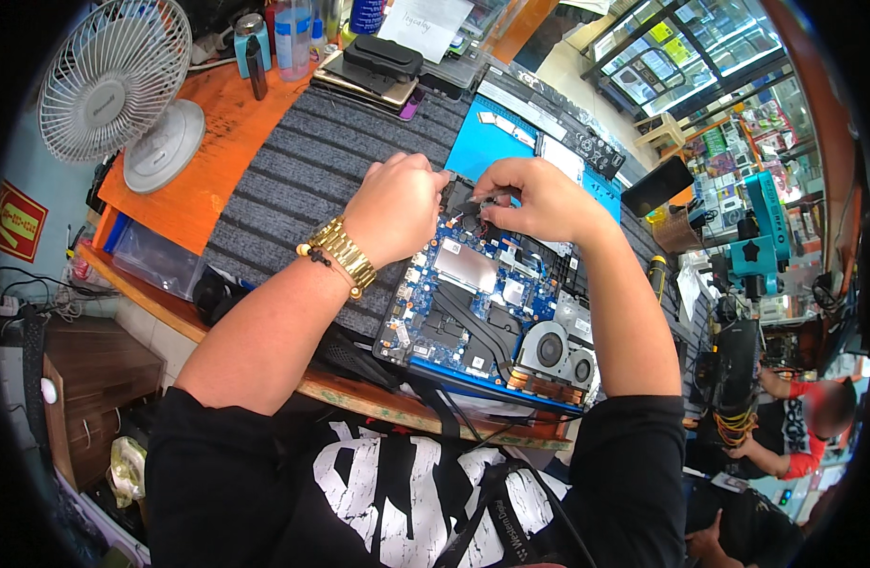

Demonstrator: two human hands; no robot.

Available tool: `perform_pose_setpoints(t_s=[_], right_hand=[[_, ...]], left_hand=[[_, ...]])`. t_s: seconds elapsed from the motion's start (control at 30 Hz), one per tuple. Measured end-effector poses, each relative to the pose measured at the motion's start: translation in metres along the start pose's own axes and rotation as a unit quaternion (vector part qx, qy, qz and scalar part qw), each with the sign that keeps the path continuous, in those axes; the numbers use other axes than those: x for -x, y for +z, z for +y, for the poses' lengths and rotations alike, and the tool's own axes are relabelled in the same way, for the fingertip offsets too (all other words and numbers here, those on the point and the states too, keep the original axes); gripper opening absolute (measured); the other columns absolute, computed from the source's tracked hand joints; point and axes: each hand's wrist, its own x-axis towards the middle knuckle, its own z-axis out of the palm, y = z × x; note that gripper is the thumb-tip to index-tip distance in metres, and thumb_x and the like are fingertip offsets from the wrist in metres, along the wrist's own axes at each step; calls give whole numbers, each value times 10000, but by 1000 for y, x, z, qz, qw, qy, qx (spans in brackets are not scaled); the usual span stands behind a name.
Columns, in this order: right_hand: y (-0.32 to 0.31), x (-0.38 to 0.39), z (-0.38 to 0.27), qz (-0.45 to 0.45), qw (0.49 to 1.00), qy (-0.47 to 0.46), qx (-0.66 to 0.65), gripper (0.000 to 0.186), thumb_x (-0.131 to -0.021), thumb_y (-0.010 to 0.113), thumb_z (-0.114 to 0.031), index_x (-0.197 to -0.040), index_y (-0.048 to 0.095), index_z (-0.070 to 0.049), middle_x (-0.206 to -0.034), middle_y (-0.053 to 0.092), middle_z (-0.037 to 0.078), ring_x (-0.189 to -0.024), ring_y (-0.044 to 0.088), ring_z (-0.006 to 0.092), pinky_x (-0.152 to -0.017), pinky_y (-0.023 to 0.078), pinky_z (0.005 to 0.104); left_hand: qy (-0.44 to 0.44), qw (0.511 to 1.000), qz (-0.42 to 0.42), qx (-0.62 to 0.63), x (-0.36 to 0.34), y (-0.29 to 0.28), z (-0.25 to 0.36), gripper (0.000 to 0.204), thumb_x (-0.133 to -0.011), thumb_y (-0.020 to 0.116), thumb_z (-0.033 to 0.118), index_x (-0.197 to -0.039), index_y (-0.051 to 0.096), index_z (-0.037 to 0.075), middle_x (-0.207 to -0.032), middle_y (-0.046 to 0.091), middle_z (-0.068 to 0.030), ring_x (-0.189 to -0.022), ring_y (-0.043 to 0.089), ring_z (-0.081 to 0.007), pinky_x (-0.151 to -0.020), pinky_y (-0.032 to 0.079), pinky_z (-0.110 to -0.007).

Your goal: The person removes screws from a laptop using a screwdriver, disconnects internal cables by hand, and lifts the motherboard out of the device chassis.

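Note:
An opened laptop (468,265) lies on the ribbed grey mat, its blue circuit board, silver cover plate and fan (549,349) exposed. My left hand (397,204), with a gold watch (345,256) on the wrist, is closed at the laptop's far left corner. Whatever its curled fingers grip is hidden. My right hand (539,201) pinches a small dark part over the far edge of the board. Thin red and dark wires run beside those fingertips. The part's exact kind cannot be made out.
A white desk fan (108,104) stands at the far left. Stacked phones (368,76) and a laptop battery (586,142) lie beyond my hands, near a blue work mat (463,142). A yellow-black screwdriver (656,275) is at right. A person in red and black sits farther right.

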Motion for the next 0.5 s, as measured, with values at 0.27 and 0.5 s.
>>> perform_pose_setpoints(t_s=[0.27,0.5], right_hand=[[9,4,-6,-19,1000,-16,3,266,-878,882,-80,-1140,843,-63,-939,742,75,-847,701,217,-768,574,369],[19,5,-11,-23,999,29,-15,261,-871,878,-44,-1120,803,-33,-917,752,51,-789,638,155,-741,548,336]], left_hand=[[-2,1000,2,0,0,1,-1,279,-1006,719,93,-1258,829,45,-1084,745,-113,-1132,696,-358,-998,550,-513],[-3,1000,-6,3,4,2,1,282,-1004,720,99,-1260,825,43,-1095,745,-120,-1144,694,-358,-1002,551,-515]])
